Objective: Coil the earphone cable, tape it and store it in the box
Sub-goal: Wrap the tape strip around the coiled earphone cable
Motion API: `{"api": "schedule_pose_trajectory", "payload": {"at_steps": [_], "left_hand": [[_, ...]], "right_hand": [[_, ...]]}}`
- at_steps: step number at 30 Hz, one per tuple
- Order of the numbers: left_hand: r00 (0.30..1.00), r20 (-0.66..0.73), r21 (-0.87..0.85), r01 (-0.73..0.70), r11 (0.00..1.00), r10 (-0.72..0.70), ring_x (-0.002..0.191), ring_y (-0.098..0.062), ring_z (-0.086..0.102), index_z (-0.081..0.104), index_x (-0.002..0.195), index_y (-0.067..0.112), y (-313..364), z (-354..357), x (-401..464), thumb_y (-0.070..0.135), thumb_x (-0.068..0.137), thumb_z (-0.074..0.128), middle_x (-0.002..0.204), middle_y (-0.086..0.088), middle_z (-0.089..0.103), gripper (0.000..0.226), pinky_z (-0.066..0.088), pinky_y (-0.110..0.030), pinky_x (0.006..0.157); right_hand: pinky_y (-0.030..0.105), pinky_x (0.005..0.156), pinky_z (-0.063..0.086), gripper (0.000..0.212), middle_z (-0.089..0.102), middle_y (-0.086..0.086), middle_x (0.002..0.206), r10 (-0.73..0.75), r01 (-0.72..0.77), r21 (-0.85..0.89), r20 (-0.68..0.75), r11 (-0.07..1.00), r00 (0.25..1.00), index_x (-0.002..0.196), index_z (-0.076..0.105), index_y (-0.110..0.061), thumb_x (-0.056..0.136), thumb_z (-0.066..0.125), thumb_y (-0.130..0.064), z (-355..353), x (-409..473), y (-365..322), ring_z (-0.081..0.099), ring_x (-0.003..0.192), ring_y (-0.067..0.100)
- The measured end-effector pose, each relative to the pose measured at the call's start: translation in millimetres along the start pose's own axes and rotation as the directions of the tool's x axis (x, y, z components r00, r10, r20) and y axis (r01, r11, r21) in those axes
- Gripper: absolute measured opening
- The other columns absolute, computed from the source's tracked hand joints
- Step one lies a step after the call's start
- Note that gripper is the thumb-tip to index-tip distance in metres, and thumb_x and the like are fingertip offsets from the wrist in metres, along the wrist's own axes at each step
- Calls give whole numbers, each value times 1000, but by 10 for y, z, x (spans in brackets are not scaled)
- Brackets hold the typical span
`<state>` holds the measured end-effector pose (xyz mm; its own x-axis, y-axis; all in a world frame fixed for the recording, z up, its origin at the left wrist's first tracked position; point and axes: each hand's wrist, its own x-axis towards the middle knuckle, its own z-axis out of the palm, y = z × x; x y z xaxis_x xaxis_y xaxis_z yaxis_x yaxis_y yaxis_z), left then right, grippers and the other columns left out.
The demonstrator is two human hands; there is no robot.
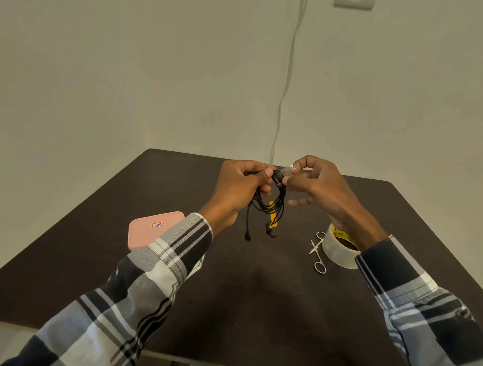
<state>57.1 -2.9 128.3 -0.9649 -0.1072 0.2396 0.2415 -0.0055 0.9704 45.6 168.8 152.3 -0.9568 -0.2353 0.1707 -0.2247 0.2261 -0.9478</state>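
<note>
The left hand is gripping the coiled earphone cable in the air above the middle of the table, fingers and thumb curled round the top of the bundle. The right hand is pinching a small piece of clear tape between thumb and forefinger, holding it against the top of the coil, while its other fingers are spreading loosely below. The cable is black, gathered in several loops, with two earbuds dangling at the bottom and a yellow-orange part hanging among the strands. Both arms are wearing black, grey and white checked sleeves.

Toward the left edge of the dark brown table a pink box is lying closed, its lid carrying a small white label with a red border and a blue mark too small to read. Near the right edge a roll of clear tape is sitting with yellow print on its core, the writing illegible, and small silver scissors are lying just beside it on its left.
</note>
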Motion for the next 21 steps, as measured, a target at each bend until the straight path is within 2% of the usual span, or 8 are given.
{"api": "schedule_pose_trajectory", "payload": {"at_steps": [4, 9, 12, 16, 19, 21], "left_hand": [[1000, 7, -16, 3, 1000, -3, 59, -10, 61, 71, 107, -4, -9, 24, -17, 4, 94, 64, 76, -10, 68, 17, 55, -20, 62], [1000, 17, -69, -5, 998, 7, 62, -14, 63, 73, 104, 0, -37, 61, -49, 6, 93, 65, 76, -9, 70, 14, 57, -23, 65], [998, 34, -66, -41, 997, 44, 59, -10, 63, 75, 100, 3, -40, 73, -87, 8, 88, 73, 74, -3, 73, 14, 55, -21, 64], [996, 3, 16, -85, 996, 85, 58, -12, 65, 78, 95, 6, -46, 93, -109, 11, 83, 78, 78, -4, 76, 13, 55, -22, 63], [995, -10, 59, -100, 993, 101, 61, -16, 66, 79, 89, 10, -69, 104, -109, 14, 85, 77, 80, -6, 77, 6, 58, -28, 65], [993, -42, 83, -107, 991, 111, 63, -20, 69, 80, 89, 10, -90, 107, -97, 16, 85, 77, 81, -5, 77, 7, 60, -36, 67]], "right_hand": [[50, 75, 61, 22, 75, 19, 95, -23, 22, -45, -16, 999, 1000, 95, 56, -14, 86, 74, -5, 2, 0, 13, 73, 95, 33], [53, 74, 59, 27, 73, 26, 91, -71, 69, -65, -38, 996, 997, 98, 54, -10, 84, 76, -3, -4, -20, 8, 70, 89, 44], [48, 72, 59, 29, 73, 25, 85, -97, 93, -89, -39, 992, 995, 99, 52, -10, 83, 75, -1, -29, -12, 14, 68, 85, 49], [54, 77, 58, 32, 72, 26, 80, -108, 105, -154, -11, 982, 994, 104, 54, -8, 82, 78, -6, -69, -2, 31, 69, 77, 45], [49, 75, 60, 35, 74, 18, 77, -114, 114, -166, 6, 980, 993, 107, 57, -10, 81, 80, -8, -102, -7, 33, 71, 72, 35], [49, 79, 62, 36, 74, 18, 78, -119, 117, -152, -5, 981, 993, 110, 58, -11, 81, 80, -7, -96, -18, 40, 72, 76, 36]]}}
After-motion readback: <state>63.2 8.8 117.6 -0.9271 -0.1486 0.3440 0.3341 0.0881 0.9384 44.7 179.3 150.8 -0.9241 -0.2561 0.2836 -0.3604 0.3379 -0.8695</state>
